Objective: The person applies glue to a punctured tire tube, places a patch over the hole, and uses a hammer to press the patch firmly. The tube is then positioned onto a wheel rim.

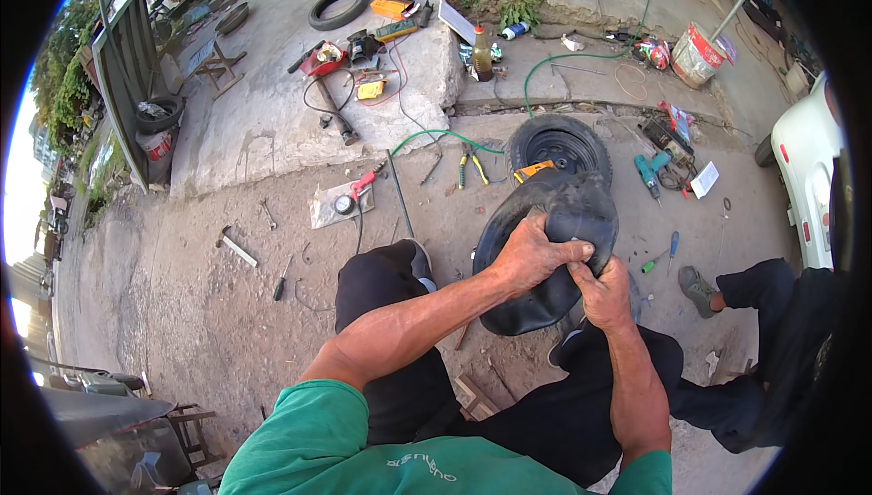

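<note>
Black tube (pixel 581 212): left hand (pixel 531 255), right hand (pixel 605 295) pinching; shirt (pixel 372 463) pale-lettered.

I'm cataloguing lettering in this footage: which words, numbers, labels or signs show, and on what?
Green shirt: curved white lettering; wording left out.
Round gauge: dial markings too small to read.
Bucket, upper right: red-and-white label, too small to read.
White sheet beside the teal drill: any print too small.
Black inner tube in left hand and right hand: no lettering distinguishable.
</note>
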`<state>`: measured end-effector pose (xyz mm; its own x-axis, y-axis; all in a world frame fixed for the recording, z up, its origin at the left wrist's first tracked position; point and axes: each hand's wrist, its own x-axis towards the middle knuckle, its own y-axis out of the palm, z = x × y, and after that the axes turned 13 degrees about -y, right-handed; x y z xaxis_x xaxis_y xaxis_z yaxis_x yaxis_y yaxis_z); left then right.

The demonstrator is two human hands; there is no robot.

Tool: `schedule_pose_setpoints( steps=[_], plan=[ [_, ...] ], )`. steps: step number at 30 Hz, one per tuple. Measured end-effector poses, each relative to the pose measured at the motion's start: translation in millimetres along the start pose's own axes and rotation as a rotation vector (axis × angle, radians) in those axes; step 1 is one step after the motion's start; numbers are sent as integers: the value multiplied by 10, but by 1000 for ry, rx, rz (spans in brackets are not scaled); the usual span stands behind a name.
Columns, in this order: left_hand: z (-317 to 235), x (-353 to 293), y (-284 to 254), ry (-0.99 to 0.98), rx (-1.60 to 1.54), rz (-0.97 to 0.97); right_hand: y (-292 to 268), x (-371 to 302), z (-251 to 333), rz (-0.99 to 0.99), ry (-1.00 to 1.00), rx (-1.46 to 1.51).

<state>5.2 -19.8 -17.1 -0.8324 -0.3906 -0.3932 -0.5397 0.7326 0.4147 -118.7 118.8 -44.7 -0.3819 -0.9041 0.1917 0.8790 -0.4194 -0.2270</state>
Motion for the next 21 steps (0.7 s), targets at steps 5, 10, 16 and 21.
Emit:
schedule_pose_setpoints(
  steps=[5,10,16,21],
  plan=[
    [90,52,-39,-38,-104,-32,36,10,97,29,31,-76],
    [24,36,-20,-91,-141,-14,25,4,121,23,21,-40],
    [84,55,-31,-15,-68,32,56,3,140,-51,3,44],
    [105,70,-36,-30,-40,-29,33,2,115,-13,37,-60]
  ],
)
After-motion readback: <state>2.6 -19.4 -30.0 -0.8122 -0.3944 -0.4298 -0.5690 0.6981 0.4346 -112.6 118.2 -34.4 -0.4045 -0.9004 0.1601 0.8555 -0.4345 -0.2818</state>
